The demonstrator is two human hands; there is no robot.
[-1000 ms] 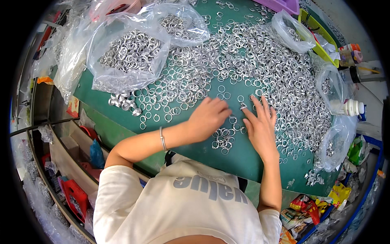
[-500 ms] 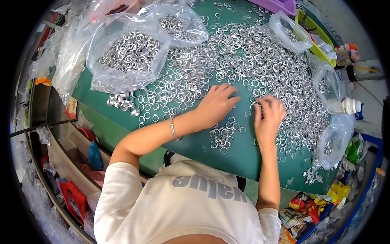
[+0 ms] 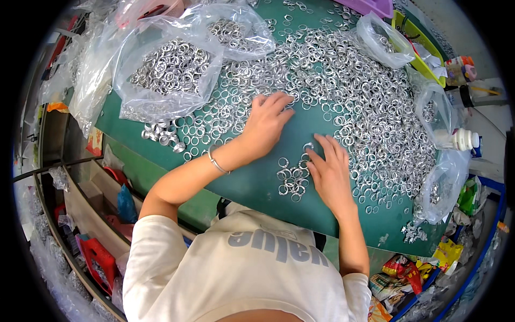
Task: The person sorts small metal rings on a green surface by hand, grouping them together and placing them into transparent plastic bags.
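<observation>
Just under the spread fingertips of the right hand (image 3: 330, 174) lies a small cluster of shiny silver metal rings (image 3: 291, 180) on the green mat (image 3: 257, 185); the left hand (image 3: 266, 121), fingers loosely together, presses the big ring heap (image 3: 343, 91). A careless sweep could mix the sorted rings back in.

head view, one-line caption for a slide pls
Both hands, left hand and right hand, spread flat on silver metal rings over a green table.

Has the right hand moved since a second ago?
Yes. The right hand pulled back from the dense spread of metal rings toward the body, beside the small ring cluster.
</observation>
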